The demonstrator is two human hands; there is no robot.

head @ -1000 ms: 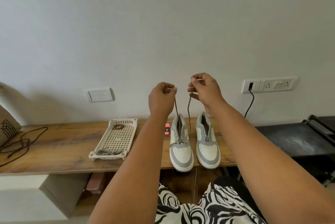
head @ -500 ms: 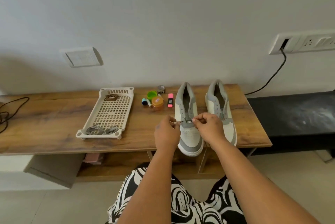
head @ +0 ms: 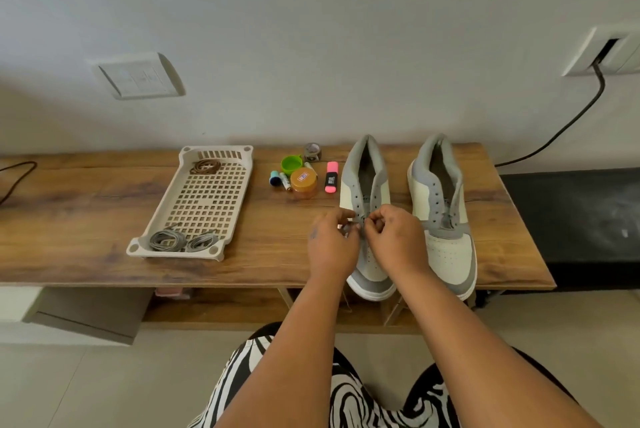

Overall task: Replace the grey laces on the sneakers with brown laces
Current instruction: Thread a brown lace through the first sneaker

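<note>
Two grey-and-cream sneakers stand side by side on the wooden bench (head: pixel 86 219). Over the lower eyelets of the left sneaker (head: pixel 363 185), my left hand (head: pixel 330 242) and my right hand (head: pixel 394 237) meet, fingers curled, each pinching an end of a thin brown lace (head: pixel 359 222) there. Most of that lace is hidden by my fingers. The right sneaker (head: pixel 445 219) has a dark lace at its lowest eyelets. A perforated cream tray (head: pixel 204 206) holds a coiled brown lace (head: pixel 205 166) at its far end and two coiled grey laces (head: pixel 181 240) at its near end.
Between tray and shoes lie a small orange jar (head: pixel 303 181), a green cap (head: pixel 291 163), a pink highlighter (head: pixel 331 177), a tape roll (head: pixel 312 151) and small markers. A black cable (head: pixel 571 119) runs from a wall socket. A dark low table (head: pixel 571 219) adjoins the bench on the right.
My hands have come down from head height, where they held the lace ends up, to the left sneaker's lower eyelets. My view has tilted down and moved closer.
</note>
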